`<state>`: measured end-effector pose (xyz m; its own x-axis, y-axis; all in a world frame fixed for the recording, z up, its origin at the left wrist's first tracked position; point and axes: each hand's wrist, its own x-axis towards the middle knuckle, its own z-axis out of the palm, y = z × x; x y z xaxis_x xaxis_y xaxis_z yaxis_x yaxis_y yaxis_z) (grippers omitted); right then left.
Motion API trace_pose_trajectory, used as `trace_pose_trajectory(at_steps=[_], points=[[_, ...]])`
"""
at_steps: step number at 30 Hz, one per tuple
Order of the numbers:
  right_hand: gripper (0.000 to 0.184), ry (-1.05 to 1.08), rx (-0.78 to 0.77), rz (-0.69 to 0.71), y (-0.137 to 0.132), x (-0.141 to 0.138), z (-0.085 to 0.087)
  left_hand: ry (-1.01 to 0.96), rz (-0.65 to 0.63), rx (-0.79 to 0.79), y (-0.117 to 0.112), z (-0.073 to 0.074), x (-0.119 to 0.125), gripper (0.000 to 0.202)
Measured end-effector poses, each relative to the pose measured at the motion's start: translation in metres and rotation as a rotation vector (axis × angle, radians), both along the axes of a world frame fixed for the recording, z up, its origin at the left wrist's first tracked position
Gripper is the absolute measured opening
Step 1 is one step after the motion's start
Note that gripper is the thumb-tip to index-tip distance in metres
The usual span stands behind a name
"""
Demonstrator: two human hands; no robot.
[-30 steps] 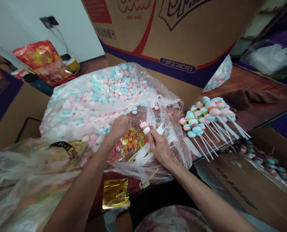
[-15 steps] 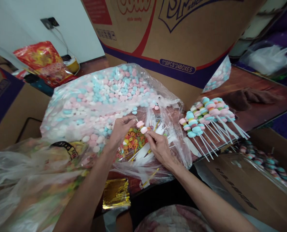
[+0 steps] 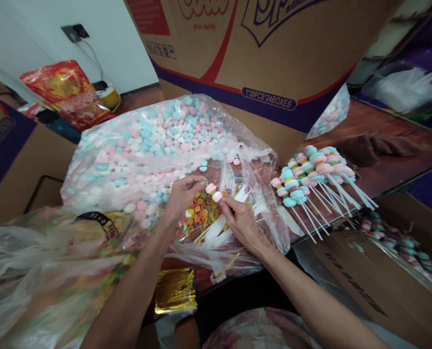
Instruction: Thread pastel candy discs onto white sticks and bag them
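Between my hands is a candy skewer (image 3: 217, 196), with pink and pale marshmallows and a small gummy ring threaded on it. My right hand (image 3: 240, 222) is closed in a pinch at its lower end. At the upper end my left hand (image 3: 184, 194) has thumb and forefinger pinched together; whatever lies between them is too small to make out. Below the hands lie ring gummies (image 3: 201, 213) in orange, yellow and green, beside white sticks (image 3: 216, 237). A large clear bag (image 3: 237, 121) of pink, blue and white marshmallows (image 3: 186, 128) spreads behind.
Several filled skewers (image 3: 315, 169) are piled at the right table edge. A big carton (image 3: 230, 63) stands behind. An open box (image 3: 361, 281) with more skewers sits lower right. Gold wrapping strips (image 3: 175, 291) lie at the front, a plastic bag (image 3: 48, 271) of gummies at left.
The skewer's marshmallows have shifted slightly, with the lower one turned a little more to the right. Both hands keep almost the same place and their pinches.
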<state>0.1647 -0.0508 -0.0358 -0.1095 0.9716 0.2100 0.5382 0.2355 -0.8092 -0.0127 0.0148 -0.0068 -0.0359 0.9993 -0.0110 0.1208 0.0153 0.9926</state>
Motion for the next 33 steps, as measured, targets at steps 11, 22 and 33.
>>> trace_pose_trajectory(at_steps=[11,22,33], points=[[0.029,0.088,0.029,0.037,0.000,-0.001,-0.002,-0.357,0.036,-0.138,0.003,0.000,0.000,0.040],[0.027,-0.010,0.033,0.057,-0.001,0.000,-0.004,-0.327,-0.015,-0.196,-0.001,0.003,0.004,0.044],[0.026,0.024,0.178,0.022,-0.003,-0.001,0.001,-0.479,0.013,-0.306,-0.012,0.005,0.027,0.044]])
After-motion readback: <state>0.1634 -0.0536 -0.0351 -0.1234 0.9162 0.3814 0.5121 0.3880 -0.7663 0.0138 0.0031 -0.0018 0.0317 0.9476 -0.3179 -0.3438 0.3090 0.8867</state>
